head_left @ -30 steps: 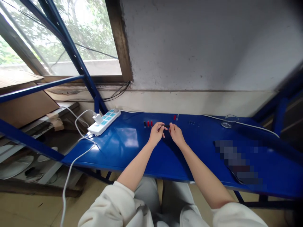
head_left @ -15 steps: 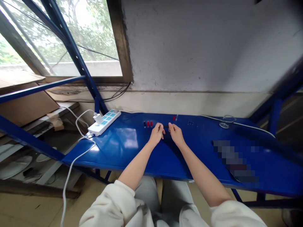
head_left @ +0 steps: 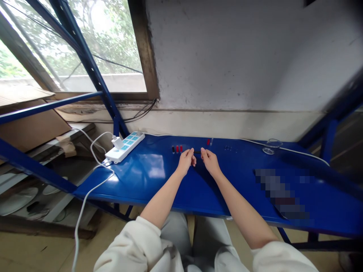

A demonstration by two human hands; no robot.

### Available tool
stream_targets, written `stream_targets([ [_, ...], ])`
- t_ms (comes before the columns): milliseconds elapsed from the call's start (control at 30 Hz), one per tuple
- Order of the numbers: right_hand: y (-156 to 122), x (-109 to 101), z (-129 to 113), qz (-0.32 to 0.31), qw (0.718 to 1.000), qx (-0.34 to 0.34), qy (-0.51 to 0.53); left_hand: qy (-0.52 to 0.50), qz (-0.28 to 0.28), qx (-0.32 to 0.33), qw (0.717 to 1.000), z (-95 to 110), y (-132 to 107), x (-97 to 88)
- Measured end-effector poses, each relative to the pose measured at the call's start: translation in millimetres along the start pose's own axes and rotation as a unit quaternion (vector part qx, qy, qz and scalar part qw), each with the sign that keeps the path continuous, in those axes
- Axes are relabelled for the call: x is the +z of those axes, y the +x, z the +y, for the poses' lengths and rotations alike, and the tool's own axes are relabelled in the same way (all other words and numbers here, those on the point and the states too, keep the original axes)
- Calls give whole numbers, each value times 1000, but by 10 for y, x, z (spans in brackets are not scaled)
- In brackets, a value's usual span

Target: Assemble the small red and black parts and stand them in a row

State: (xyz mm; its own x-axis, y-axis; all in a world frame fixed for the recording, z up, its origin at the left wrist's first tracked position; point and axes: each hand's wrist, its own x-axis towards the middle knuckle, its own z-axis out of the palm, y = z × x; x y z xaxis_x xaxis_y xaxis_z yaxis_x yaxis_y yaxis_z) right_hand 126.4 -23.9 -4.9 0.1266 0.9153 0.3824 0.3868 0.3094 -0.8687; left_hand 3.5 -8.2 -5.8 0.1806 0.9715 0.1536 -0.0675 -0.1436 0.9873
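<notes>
Between my hands stretches a small, thin black piece (head_left: 197, 152), too small to name. My left hand (head_left: 186, 161) pinches its left end between thumb and finger. The other end sits in the closed fingers of my right hand (head_left: 210, 161). Just left of my left hand, a small black-topped tube (head_left: 173, 149) stands beside two red-topped tubes (head_left: 179, 149). Beyond my right hand lie a red piece (head_left: 208, 141) and a clear slim piece (head_left: 211, 141). Several tiny clear bits (head_left: 228, 147) are scattered farther right.
A white power strip (head_left: 124, 147) with a plugged-in charger lies at the left of the blue table (head_left: 136, 185). At the right are a clear round item (head_left: 268, 150), a white cable (head_left: 300, 152) and a blurred-out dark object (head_left: 280, 194). The wall borders the back.
My hands have drawn slightly apart, so more of the black piece shows between them. The tubes and other things on the table stay where they were.
</notes>
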Motion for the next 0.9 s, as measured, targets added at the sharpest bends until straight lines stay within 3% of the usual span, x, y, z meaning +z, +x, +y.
stream_targets([
  [567, 12, -19, -30, 7, 1000, -7, 21, -93, 48, -39, 994, 18, 13, -28],
  [767, 84, -143, 32, 92, 995, 17, 41, -111, 89, -59, 988, 38, 50, -100],
  [900, 143, -174, 79, 104, 990, 23, 96, -61, 53, -38, 996, 27, 43, -91],
])
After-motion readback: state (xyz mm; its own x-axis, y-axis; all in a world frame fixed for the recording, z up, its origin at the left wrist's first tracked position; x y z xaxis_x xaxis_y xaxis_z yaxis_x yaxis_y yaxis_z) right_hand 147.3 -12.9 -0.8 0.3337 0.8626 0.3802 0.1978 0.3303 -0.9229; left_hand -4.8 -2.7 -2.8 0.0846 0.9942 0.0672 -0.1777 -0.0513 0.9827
